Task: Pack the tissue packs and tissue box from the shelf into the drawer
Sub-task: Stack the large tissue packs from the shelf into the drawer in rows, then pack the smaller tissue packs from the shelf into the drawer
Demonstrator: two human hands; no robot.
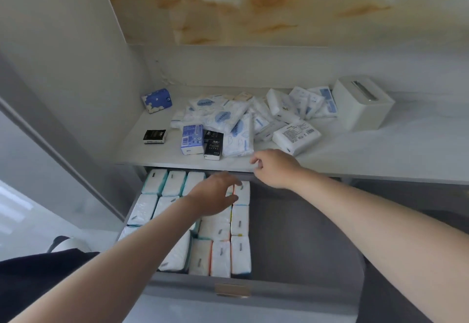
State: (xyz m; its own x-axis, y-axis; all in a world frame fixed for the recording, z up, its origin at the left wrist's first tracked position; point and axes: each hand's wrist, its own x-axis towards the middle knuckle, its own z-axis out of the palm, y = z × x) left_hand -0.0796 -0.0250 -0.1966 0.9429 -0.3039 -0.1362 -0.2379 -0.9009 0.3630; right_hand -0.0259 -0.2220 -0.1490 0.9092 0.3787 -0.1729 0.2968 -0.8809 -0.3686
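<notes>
Head view: left hand [215,193] is held over the open drawer [291,234], fingers [225,180] spread and nearly straight, nothing gripped. Whether the packed rows [239,223] beneath are touched cannot be told. Right hand [274,168] is seen at the front edge of the shelf [393,150], fingers loosely curled, nothing held.

Loose tissue packs [228,119] are piled mid-shelf. A blue pack [156,100] and a small black pack [154,136] lie apart to the left. A larger white pack [295,136] lies nearest the right hand. Tissue box [360,105] stands just right of the pile, slot up. The drawer's left half is filled with rows of packs; the right half is bare.

Handling, judged: packs are expected to be light, soft and compressible, with slick film wrap. They are best pinched across the short faces. Several could be taken at once, but slippage from a loose stack is likely. The box is expected to be rigid, light and smooth-walled, so it should be taken across two opposite side walls, not by the slot. The bare right half looks suited to it.
</notes>
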